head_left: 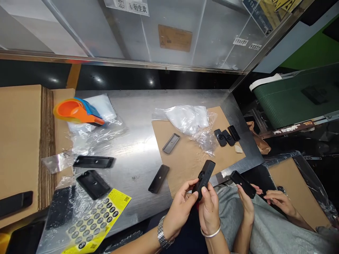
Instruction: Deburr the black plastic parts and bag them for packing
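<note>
Both my hands hold a black plastic housing [209, 169], tilted upright above the table's front edge. My left hand [181, 204], with a metal watch at the wrist, grips its left side near a round dark detail. With thumb and fingers, my right hand [209, 208] pinches the lower right end; a bangle circles that wrist. Just left of them, a dark tray-shaped cover [159, 179] lies on the metal table. A grey cover [171, 143] rests on the cardboard sheet [182, 155] behind.
Plastic bags [188, 118] and several black parts [227, 137] lie on the cardboard. At left are an orange tape dispenser [79, 111], two black covers [93, 162], a yellow sticker sheet [111, 208] and stacked cardboard [21, 141]. A co-worker's hands [246, 197] hold another cover beside a green conveyor [296, 98].
</note>
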The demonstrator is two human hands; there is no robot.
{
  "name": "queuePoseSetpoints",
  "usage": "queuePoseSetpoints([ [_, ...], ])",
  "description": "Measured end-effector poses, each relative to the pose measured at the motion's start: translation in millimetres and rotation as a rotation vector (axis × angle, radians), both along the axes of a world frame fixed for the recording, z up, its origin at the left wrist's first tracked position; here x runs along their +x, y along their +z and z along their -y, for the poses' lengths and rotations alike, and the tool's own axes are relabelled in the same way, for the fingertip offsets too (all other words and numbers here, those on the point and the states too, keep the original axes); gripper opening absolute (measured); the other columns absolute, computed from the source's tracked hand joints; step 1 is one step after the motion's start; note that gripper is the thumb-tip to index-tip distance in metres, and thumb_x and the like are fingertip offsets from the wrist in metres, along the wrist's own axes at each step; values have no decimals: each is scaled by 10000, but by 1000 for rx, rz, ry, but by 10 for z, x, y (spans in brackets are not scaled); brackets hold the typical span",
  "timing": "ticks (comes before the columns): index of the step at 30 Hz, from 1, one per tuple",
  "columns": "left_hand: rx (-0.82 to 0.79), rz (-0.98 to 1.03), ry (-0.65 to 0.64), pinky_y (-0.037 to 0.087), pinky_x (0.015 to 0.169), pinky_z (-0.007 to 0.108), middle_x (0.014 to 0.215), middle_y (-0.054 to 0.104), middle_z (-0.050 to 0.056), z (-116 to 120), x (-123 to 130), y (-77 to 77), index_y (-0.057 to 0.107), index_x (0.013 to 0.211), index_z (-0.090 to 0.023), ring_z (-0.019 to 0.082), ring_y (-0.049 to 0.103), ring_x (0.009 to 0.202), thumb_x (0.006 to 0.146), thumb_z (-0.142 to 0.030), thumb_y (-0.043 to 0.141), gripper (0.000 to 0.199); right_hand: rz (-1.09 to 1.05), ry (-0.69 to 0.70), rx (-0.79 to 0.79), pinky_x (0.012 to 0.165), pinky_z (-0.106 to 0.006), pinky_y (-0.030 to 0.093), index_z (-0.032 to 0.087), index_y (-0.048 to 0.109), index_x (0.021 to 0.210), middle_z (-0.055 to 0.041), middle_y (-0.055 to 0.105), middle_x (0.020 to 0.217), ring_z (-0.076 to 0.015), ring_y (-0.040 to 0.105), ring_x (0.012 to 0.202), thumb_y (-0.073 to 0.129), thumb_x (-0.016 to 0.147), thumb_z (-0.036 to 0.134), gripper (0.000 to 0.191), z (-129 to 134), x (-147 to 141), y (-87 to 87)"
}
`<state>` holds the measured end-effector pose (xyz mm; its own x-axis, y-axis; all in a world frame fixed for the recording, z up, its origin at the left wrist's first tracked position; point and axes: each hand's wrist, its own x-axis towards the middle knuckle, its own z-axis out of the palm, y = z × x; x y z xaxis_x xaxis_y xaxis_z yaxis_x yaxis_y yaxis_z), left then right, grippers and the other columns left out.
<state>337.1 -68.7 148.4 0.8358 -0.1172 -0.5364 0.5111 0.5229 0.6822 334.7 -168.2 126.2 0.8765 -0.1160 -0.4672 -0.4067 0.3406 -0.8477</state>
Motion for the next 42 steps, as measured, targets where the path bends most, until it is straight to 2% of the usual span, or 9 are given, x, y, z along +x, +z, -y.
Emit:
queuePoseSetpoints([
  [3, -12, -35, -50, 328, 974, 318, 1206, 556, 72, -34, -26, -56, 568, 1126, -199, 211, 465, 1132, 712, -201, 597, 415, -14, -12, -55, 908, -373, 414, 175, 547, 1040, -65, 624, 1045, -204, 559, 1006, 548, 784, 360, 315, 64, 45, -155],
  [7, 198, -26, -97, 361, 949, 343, 1229, 527, 88, -138, -18, -297, 520, 1173, -187, 208, 460, 1139, 730, -204, 511, 444, 30, 105, -575, 818, -329, 459, 155, 490, 1108, -85, 624, 1019, -193, 587, 933, 490, 791, 388, 394, 228, 108, -659],
  [13, 1137, 187, -45, 364, 925, 393, 1218, 470, 124, -539, 517, -1028, 419, 1235, -150, 234, 419, 1127, 800, -259, 405, 448, 53, 117, -954, 888, -473, 360, 103, 556, 1031, -155, 567, 989, -310, 491, 990, 595, 646, 338, 452, 331, 123, -1311],
  [16, 1419, 133, -54, 293, 966, 454, 1228, 417, 172, -718, 904, -1364, 377, 1257, -101, 285, 343, 1179, 779, -263, 451, 510, 95, 173, -1033, 892, -498, 337, 96, 570, 1030, -158, 551, 957, -335, 465, 989, 588, 643, 307, 440, 243, 108, -1434],
  [23, 1503, 96, -95, 358, 865, 469, 1122, 451, 159, -818, 1269, -1720, 435, 1211, -109, 329, 398, 1048, 674, -283, 593, 586, 158, 268, -1056, 892, -531, 323, 91, 566, 1047, -175, 544, 965, -351, 456, 986, 590, 677, 355, 455, 140, 120, -1503],
  [28, 1476, 229, -115, 378, 879, 408, 1024, 499, 129, -816, 1136, -1566, 473, 1160, -92, 269, 430, 991, 727, -272, 548, 475, 159, 227, -977, 916, -547, 304, 73, 513, 1104, -214, 505, 1078, -346, 429, 1060, 517, 751, 457, 522, 188, 197, -1331],
  [32, 1403, 395, -126, 390, 889, 363, 1052, 502, 84, -639, 801, -1109, 440, 1189, -153, 224, 437, 999, 769, -332, 522, 464, 153, 233, -813, 839, -401, 450, 114, 398, 1217, -181, 524, 1134, -235, 540, 1001, 379, 854, 448, 494, 127, 360, -987],
  [35, 1262, 561, -92, 404, 863, 388, 1044, 495, 82, -449, 522, -728, 402, 1229, -184, 227, 447, 985, 774, -297, 528, 485, 181, 230, -510, 781, -327, 491, 161, 281, 1305, -144, 523, 1193, -193, 569, 998, 373, 875, 422, 512, 40, 502, -617],
  [42, 829, 607, -200, 364, 951, 418, 1197, 401, 93, -272, 147, -290, 272, 1325, -260, 231, 400, 1115, 743, -236, 592, 665, 126, 66, -105, 793, -318, 475, 175, 517, 1083, -55, 649, 959, -185, 605, 896, 520, 823, 370, 325, -4, 635, -3],
])
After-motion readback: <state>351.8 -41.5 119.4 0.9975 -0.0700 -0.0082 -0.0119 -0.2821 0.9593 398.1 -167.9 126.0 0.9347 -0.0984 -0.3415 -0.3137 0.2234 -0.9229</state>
